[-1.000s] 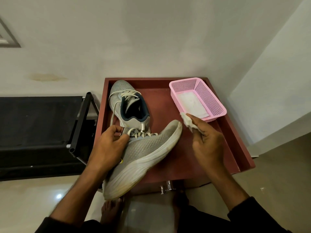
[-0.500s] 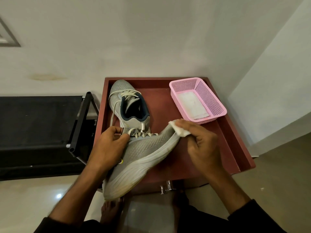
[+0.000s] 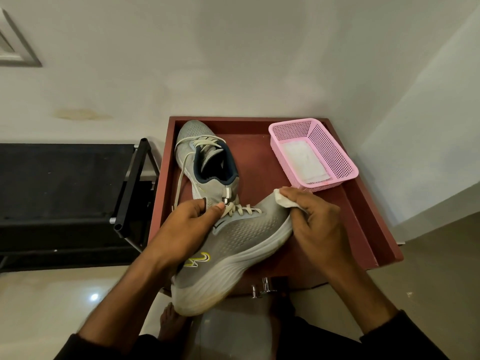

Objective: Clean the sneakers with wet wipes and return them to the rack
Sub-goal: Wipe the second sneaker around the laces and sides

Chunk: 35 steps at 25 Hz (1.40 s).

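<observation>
A grey sneaker (image 3: 233, 250) with a white sole lies tilted on its side across the front of the dark red cabinet top (image 3: 350, 222). My left hand (image 3: 187, 229) grips it at the collar and laces. My right hand (image 3: 314, 224) pinches a folded white wet wipe (image 3: 284, 201) against the sneaker's toe. The second grey sneaker (image 3: 207, 162), with a dark blue lining, stands upright at the back left of the cabinet top. More white wipes lie in a pink mesh basket (image 3: 335, 154) at the back right.
A black shoe rack (image 3: 130, 188) with a dark fabric shelf stands to the left of the cabinet. White walls close in behind and to the right. A metal handle (image 3: 262, 288) sticks out under the cabinet's front edge, and my bare foot (image 3: 168, 323) is on the glossy floor.
My right hand moved left from beside the pink basket and brought the wipe onto the toe of the held sneaker. The left hand and both sneakers have stayed put.
</observation>
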Each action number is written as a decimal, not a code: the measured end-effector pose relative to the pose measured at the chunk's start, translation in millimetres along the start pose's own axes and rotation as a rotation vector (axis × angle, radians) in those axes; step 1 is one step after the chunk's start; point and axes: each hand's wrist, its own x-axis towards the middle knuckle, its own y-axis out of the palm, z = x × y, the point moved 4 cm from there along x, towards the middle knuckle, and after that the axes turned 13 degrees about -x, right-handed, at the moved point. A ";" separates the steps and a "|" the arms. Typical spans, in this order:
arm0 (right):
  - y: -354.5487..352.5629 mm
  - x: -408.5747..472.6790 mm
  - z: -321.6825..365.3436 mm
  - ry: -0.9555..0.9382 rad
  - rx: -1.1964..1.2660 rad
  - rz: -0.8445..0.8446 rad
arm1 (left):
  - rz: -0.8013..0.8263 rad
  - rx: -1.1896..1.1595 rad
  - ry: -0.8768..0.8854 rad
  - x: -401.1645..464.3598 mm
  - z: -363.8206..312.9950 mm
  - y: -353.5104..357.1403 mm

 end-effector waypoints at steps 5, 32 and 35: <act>9.8 -25.6 42.0 -0.154 -0.028 0.027 | -0.013 -0.036 0.053 0.7 0.4 2.7; 27.8 -19.4 31.0 -0.152 -0.234 -0.002 | 0.295 0.152 0.067 -2.7 0.2 -21.8; 29.0 -19.5 30.9 -0.146 -0.229 0.010 | 0.253 0.276 0.078 -2.1 -0.1 -24.5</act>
